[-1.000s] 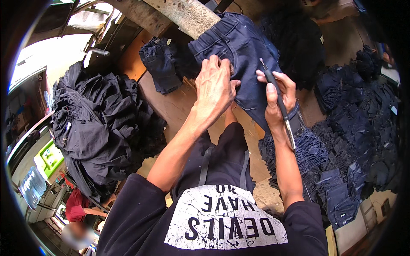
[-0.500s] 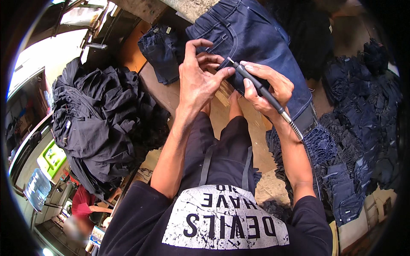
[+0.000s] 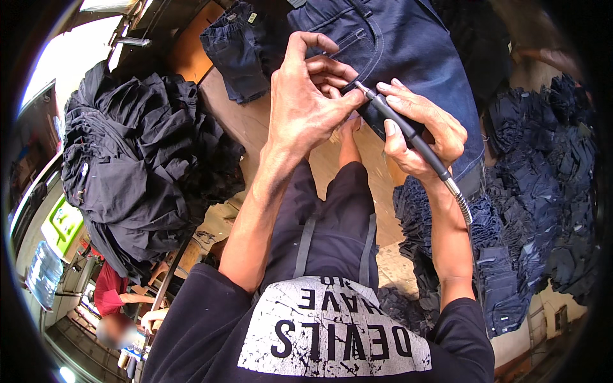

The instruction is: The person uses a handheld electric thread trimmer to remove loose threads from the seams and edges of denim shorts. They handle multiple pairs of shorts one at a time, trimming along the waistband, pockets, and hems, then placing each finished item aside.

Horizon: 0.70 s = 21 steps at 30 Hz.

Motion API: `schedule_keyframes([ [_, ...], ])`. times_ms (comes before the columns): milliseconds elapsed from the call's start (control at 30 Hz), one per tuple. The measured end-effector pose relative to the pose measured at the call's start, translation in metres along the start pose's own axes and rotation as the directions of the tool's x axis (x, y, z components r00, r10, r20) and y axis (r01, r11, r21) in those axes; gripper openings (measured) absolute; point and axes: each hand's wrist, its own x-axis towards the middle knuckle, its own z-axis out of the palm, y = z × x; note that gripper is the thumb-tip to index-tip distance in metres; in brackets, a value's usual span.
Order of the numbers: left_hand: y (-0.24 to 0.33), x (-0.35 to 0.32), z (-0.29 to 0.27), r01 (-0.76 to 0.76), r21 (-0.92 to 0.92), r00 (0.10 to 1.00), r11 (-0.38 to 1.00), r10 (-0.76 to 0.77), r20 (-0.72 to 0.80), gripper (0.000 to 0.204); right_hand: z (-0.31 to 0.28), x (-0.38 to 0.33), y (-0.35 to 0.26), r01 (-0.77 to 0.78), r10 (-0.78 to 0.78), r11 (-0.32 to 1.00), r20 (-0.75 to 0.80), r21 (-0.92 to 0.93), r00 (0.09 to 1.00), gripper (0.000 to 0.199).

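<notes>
The blue denim jeans (image 3: 408,57) lie on the brown wooden counter (image 3: 236,121), filling its far side. A heap of black crumpled garments (image 3: 134,159) crowds the counter's left edge; stacks of folded dark-blue denim (image 3: 543,191) press in right of the jeans, leaving only a narrow bare strip between. The left hand (image 3: 306,102), fingers curled, pinches the tip of a slim black rotary tool (image 3: 408,137). The right hand (image 3: 418,137) is wrapped around the tool's shaft, just above the jeans' lower edge.

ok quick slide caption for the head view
Left hand pinches blue jeans while right hand holds a black rotary tool to the fabric.
</notes>
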Motion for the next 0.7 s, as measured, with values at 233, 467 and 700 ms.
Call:
schedule_keyframes([
  [233,-0.0023,-0.0010,0.0005,0.001,-0.022,1.000,1.000,-0.001,-0.008,0.073,-0.0003,-0.0003,-0.0003,-0.009,0.009,1.000,0.005,-0.011,1.000,0.024],
  [467,-0.0069,-0.0020,0.0033,0.010,-0.145,1.000,0.989,-0.011,-0.003,0.074,0.0002,0.0011,0.0020,-0.041,0.040,0.999,-0.037,-0.006,0.999,0.026],
  [700,-0.0086,-0.0041,0.0067,0.021,-0.206,1.000,0.978,-0.025,-0.018,0.074,-0.0034,-0.0013,0.0022,-0.047,0.046,0.999,0.020,0.009,0.999,0.025],
])
